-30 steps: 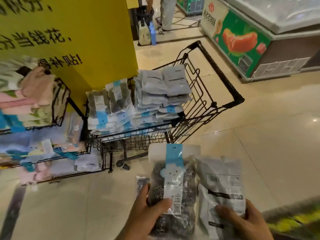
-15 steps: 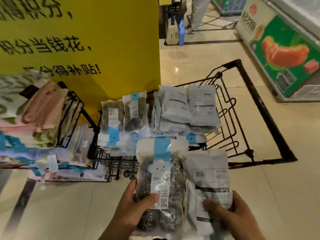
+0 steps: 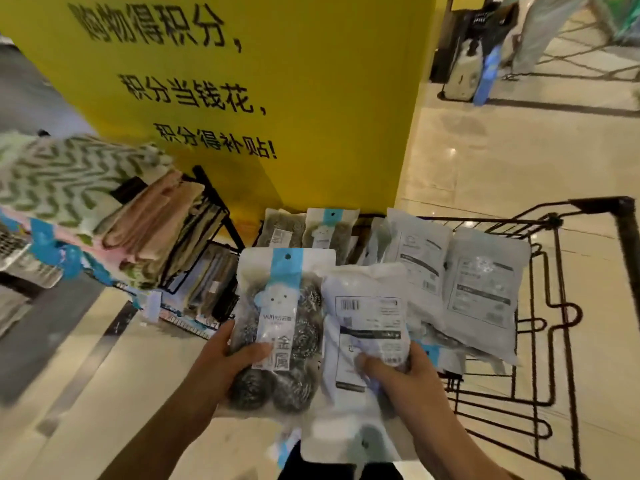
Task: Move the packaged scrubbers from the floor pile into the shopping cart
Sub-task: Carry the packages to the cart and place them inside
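Note:
My left hand (image 3: 228, 362) grips a front-facing scrubber pack (image 3: 282, 327) with a blue strip and steel wool balls inside. Beside it, my right hand (image 3: 398, 375) grips a back-facing scrubber pack (image 3: 363, 334) showing a barcode label; more packs hang below it. Both packs hover just in front of the near end of the black wire shopping cart (image 3: 561, 306). Stacked scrubber packs (image 3: 450, 282) fill the cart's basket, some face down, some upright at the far side. The floor pile is out of view.
A yellow pillar (image 3: 277, 81) with black characters stands behind the cart. A wire rack of folded towels (image 3: 145, 220) sits at the left. A person's legs (image 3: 540, 32) and bottles are at the far right on the tiled floor.
The view has moved closer to the cart and both hands have carried their packs forward, up to the stacked packs in the basket. The grips are unchanged.

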`<action>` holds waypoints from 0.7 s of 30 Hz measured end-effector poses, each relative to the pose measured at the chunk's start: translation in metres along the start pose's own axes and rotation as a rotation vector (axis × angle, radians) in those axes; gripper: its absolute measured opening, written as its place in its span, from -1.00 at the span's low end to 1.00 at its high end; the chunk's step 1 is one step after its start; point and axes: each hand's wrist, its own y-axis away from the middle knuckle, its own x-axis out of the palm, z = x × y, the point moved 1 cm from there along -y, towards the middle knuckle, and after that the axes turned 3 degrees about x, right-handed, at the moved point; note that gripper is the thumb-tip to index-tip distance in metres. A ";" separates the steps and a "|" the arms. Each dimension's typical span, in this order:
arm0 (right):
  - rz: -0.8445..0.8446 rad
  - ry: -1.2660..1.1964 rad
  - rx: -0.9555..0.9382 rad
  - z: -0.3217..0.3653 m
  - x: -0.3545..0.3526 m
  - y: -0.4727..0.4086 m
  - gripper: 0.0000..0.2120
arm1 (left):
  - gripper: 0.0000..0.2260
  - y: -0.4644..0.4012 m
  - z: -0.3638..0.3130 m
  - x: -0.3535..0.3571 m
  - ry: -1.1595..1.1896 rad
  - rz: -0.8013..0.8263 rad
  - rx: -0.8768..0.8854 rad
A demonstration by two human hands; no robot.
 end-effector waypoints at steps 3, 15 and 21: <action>0.017 0.020 -0.009 0.017 0.021 -0.027 -0.61 | -0.49 -0.030 -0.015 -0.012 -0.044 -0.016 0.046; -0.117 -0.121 0.058 0.081 0.094 -0.127 -0.75 | -0.69 -0.212 -0.063 -0.033 -0.240 -0.017 0.016; -0.224 -0.082 0.048 0.102 0.125 -0.174 -0.73 | -0.69 -0.270 -0.076 -0.034 -0.188 0.030 -0.090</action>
